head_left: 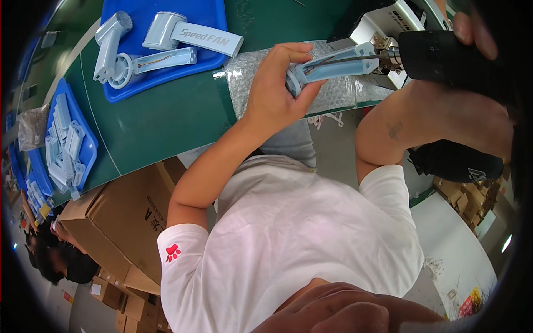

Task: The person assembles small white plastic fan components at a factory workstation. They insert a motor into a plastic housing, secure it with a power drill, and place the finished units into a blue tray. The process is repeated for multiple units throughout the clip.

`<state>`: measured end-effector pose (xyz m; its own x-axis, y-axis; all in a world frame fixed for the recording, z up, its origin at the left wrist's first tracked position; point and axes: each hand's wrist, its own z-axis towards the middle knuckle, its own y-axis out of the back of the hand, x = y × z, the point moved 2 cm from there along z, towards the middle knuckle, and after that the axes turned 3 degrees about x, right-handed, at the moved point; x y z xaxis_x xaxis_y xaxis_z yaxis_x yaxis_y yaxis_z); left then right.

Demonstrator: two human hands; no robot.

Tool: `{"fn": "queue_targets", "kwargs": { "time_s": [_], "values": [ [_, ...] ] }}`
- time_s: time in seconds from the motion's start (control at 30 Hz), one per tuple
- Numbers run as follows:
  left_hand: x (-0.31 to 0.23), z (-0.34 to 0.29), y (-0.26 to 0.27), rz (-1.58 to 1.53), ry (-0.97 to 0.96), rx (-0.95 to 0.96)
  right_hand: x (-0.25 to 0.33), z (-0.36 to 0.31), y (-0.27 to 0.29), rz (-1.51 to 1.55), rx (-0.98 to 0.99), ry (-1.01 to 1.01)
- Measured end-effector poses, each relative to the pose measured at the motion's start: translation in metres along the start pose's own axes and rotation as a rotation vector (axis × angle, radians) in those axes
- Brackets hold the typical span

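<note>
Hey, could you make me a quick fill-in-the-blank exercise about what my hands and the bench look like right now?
1. The left hand holds an open fan casing coloured light ____.
2. The right hand grips a power tool whose body is coloured ____.
3. The bench has a dark ____ surface.
4. The red mark on the white sleeve is shaped like a ____.

Missing words: blue; black; green; paw print.
</note>
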<state>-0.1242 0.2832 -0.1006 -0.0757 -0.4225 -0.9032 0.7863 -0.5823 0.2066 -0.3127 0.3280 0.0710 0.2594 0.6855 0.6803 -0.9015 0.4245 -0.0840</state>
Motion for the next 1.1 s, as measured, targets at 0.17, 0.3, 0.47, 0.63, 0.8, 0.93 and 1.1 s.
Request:
{"fn": "queue_targets", "kwargs": {
  "time_s": [0.17, 0.3, 0.47, 0.63, 0.8, 0.93, 1.1],
  "values": [
    [0.0, 0.0, 0.001, -0.01, 0.006, 0.01, 0.001, 0.003, 0.004, 0.014, 0.001, -0.025],
    [-0.001, 0.001, 0.001, -0.007, 0.006, 0.016, 0.002, 0.003, 0.008, 0.028, -0.01, -0.044],
    [0.001, 0.001, -0.001, -0.004, -0.015, 0.024, 0.01, -0.001, 0.013, 0.061, -0.026, -0.073],
    [0.001, -0.001, 0.002, -0.027, 0.009, 0.041, 0.012, -0.003, 0.013, 0.098, -0.052, -0.093],
    [0.0, -0.002, 0.003, -0.036, -0.014, 0.019, 0.019, 0.011, 0.019, 0.15, -0.212, -0.161],
    [-0.001, 0.004, -0.001, -0.093, 0.049, 0.037, 0.028, 0.008, 0.026, 0.909, 0.027, -0.183],
    [0.005, -0.001, 0.001, -0.106, 0.068, -0.018, 0.036, 0.028, 0.075, 0.45, -0.071, -0.1]
  ]
}}
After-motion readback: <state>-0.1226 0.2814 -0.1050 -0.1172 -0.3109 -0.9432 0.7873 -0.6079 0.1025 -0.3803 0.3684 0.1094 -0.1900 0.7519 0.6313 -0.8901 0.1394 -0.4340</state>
